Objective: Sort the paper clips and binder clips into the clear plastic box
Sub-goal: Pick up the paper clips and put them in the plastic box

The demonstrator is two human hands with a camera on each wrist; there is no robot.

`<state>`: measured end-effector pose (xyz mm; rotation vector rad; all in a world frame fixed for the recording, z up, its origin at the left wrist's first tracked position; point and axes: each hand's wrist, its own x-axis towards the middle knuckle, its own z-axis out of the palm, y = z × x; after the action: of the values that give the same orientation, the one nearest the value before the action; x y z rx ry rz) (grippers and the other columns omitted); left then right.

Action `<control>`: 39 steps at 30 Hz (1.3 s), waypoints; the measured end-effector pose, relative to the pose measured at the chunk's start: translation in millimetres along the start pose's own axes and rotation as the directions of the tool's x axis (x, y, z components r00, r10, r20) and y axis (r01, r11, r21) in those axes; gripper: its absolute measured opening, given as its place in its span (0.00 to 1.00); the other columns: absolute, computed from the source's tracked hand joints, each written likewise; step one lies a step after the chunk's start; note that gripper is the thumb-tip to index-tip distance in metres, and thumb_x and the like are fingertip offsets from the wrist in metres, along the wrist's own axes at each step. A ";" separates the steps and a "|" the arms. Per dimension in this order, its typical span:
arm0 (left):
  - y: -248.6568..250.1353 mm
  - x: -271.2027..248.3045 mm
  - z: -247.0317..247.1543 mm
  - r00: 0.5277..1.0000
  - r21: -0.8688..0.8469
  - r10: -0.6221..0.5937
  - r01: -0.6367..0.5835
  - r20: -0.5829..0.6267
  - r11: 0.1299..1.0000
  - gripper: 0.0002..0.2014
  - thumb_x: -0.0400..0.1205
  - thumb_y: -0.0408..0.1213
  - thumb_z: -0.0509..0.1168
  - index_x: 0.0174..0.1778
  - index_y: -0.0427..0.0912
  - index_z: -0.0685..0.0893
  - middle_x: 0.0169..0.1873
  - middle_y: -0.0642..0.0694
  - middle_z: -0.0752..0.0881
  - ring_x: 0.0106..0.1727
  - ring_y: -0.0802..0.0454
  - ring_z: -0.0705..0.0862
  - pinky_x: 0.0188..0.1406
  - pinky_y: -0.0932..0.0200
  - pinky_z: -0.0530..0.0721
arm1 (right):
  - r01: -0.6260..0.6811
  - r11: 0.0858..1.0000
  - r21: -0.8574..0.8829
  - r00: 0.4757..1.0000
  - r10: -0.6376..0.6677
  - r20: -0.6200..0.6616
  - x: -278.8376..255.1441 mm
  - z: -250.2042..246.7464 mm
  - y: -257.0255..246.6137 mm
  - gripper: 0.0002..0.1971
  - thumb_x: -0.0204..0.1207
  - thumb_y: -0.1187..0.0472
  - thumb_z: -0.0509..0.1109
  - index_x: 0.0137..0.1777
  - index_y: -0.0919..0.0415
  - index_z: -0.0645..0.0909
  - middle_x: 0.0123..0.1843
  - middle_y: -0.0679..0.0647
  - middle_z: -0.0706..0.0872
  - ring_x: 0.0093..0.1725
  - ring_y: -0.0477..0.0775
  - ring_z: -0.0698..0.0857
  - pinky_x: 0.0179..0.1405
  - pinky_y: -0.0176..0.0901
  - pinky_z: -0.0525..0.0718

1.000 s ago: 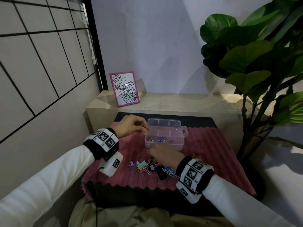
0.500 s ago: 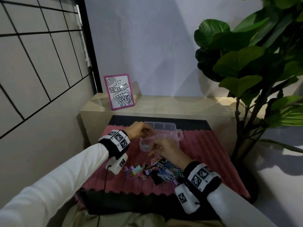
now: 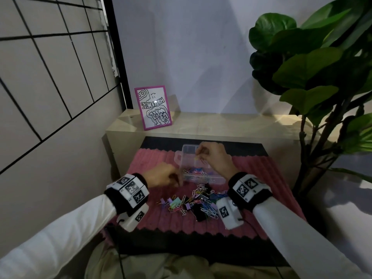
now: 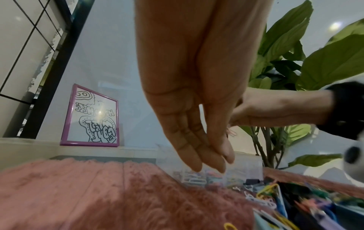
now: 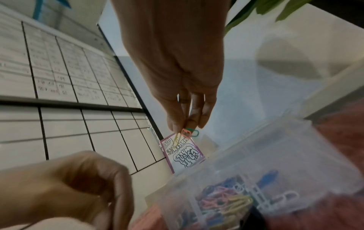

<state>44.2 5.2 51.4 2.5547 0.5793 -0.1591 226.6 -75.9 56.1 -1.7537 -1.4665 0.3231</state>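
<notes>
The clear plastic box (image 3: 181,156) stands open on the pink mat, with coloured paper clips lying in its near compartments (image 5: 222,200). My right hand (image 3: 198,156) hovers over the box and pinches a few paper clips (image 5: 185,135), yellow, orange and green, between thumb and fingertips. My left hand (image 3: 177,181) hangs low by the box's near left corner. Its fingers (image 4: 197,155) lie close together and point down, with nothing seen in them. A loose pile of paper clips and binder clips (image 3: 193,202) lies on the mat in front of the box.
The ribbed pink mat (image 3: 153,162) covers a dark tabletop. Behind it a pale ledge (image 3: 231,123) carries a pink-framed drawing (image 3: 154,107). A large leafy plant (image 3: 314,77) stands at the right, and a tiled wall (image 3: 50,87) closes the left side.
My right hand rose from the pile to above the box with paper clips in its pinch. My left hand drew back from the box's rim to its near left corner.
</notes>
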 end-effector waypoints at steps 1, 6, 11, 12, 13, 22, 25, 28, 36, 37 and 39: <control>0.7 -2.7 2.2 0.999 0.028 -0.018 0.017 0.051 0.999 0.10 0.76 0.26 0.65 0.51 0.38 0.86 0.50 0.42 0.89 0.46 0.59 0.83 0.38 0.85 0.72 | 0.017 0.998 -0.063 1.000 -0.016 0.010 2.8 2.7 0.8 0.06 0.71 0.74 0.70 0.41 0.64 0.86 0.42 0.58 0.90 0.43 0.52 0.88 0.46 0.45 0.87; 3.2 -18.8 14.1 0.997 0.179 -0.065 0.073 -0.050 0.981 0.08 0.76 0.30 0.66 0.50 0.38 0.84 0.49 0.44 0.88 0.51 0.51 0.85 0.44 0.66 0.75 | 0.162 0.935 -0.314 0.984 -0.130 0.121 -10.1 9.0 -2.6 0.08 0.76 0.70 0.66 0.48 0.62 0.86 0.49 0.56 0.90 0.48 0.51 0.87 0.45 0.38 0.83; 9.2 -45.2 39.5 0.998 0.072 -0.008 0.012 -0.059 0.997 0.08 0.77 0.34 0.67 0.50 0.41 0.87 0.49 0.50 0.89 0.47 0.65 0.83 0.44 0.81 0.74 | 0.335 0.899 -0.282 0.845 -0.155 0.511 -37.9 14.6 -12.3 0.07 0.76 0.65 0.68 0.51 0.60 0.84 0.52 0.54 0.87 0.49 0.48 0.82 0.47 0.36 0.73; 9.9 -46.7 44.7 0.998 0.060 -0.008 0.012 -0.066 0.998 0.09 0.77 0.33 0.67 0.52 0.42 0.87 0.50 0.50 0.89 0.48 0.63 0.85 0.46 0.79 0.75 | 0.367 0.879 -0.304 0.808 -0.139 0.572 -40.3 19.0 -11.6 0.07 0.75 0.66 0.69 0.52 0.61 0.84 0.52 0.55 0.87 0.51 0.51 0.83 0.50 0.39 0.76; 10.4 -47.1 48.0 0.996 0.050 -0.012 0.016 -0.093 0.999 0.10 0.76 0.32 0.67 0.53 0.42 0.87 0.50 0.49 0.89 0.49 0.60 0.86 0.48 0.76 0.76 | 0.390 0.866 -0.314 0.781 -0.130 0.611 -42.1 23.3 -10.7 0.08 0.74 0.66 0.70 0.52 0.62 0.83 0.51 0.57 0.86 0.52 0.53 0.83 0.51 0.44 0.79; 16.4 -37.0 60.9 0.987 0.165 -0.072 0.096 -0.146 0.982 0.15 0.74 0.38 0.69 0.57 0.43 0.80 0.55 0.45 0.79 0.53 0.45 0.81 0.50 0.50 0.80 | 0.393 0.847 -0.357 0.710 -0.033 0.703 -35.0 35.2 -9.3 0.07 0.71 0.68 0.71 0.48 0.66 0.82 0.46 0.60 0.85 0.44 0.52 0.79 0.39 0.38 0.71; 16.4 -33.0 58.4 0.986 0.158 -0.072 0.096 -0.151 0.983 0.08 0.74 0.33 0.68 0.48 0.42 0.83 0.50 0.45 0.84 0.50 0.45 0.83 0.48 0.51 0.80 | 0.336 0.888 -0.315 0.724 -0.029 0.689 -33.0 31.2 -6.6 0.02 0.70 0.70 0.72 0.42 0.65 0.84 0.37 0.57 0.84 0.37 0.48 0.79 0.31 0.30 0.69; 9.1 -30.1 53.3 0.990 0.085 -0.042 0.054 -0.135 0.995 0.06 0.73 0.32 0.69 0.44 0.43 0.85 0.44 0.47 0.88 0.44 0.53 0.85 0.45 0.60 0.79 | 0.178 0.965 -0.194 0.792 -0.023 0.610 -33.7 20.2 -4.3 0.03 0.71 0.68 0.73 0.44 0.65 0.85 0.41 0.55 0.89 0.31 0.33 0.80 0.30 0.18 0.72; -3.3 -37.3 33.6 0.985 -0.314 -0.109 0.063 -0.132 0.947 0.04 0.75 0.33 0.69 0.44 0.42 0.86 0.30 0.59 0.86 0.27 0.71 0.83 0.32 0.78 0.79 | -0.198 0.941 0.274 0.884 0.051 0.464 -32.5 0.7 6.6 0.05 0.68 0.72 0.75 0.38 0.61 0.86 0.36 0.52 0.88 0.34 0.41 0.87 0.37 0.32 0.86; -4.3 -39.5 30.0 0.983 -0.366 -0.120 0.062 -0.139 0.928 0.03 0.76 0.31 0.68 0.44 0.41 0.86 0.30 0.58 0.86 0.28 0.68 0.84 0.33 0.75 0.81 | -0.232 0.924 0.305 0.880 0.066 0.470 -32.9 0.8 8.6 0.06 0.68 0.72 0.74 0.38 0.60 0.85 0.38 0.54 0.88 0.34 0.43 0.88 0.36 0.35 0.88; -5.2 -41.8 19.5 0.977 -0.451 -0.145 0.061 -0.155 0.891 0.04 0.77 0.27 0.65 0.44 0.39 0.85 0.29 0.55 0.87 0.27 0.65 0.85 0.32 0.72 0.84 | -0.295 0.891 0.345 0.873 0.104 0.476 -35.1 2.6 12.7 0.06 0.70 0.72 0.73 0.40 0.61 0.85 0.40 0.54 0.88 0.35 0.42 0.88 0.31 0.36 0.88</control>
<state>4.2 -16.2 41.4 2.1036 0.7296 0.1629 223.6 -106.8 35.2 -1.5430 -1.3826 1.1317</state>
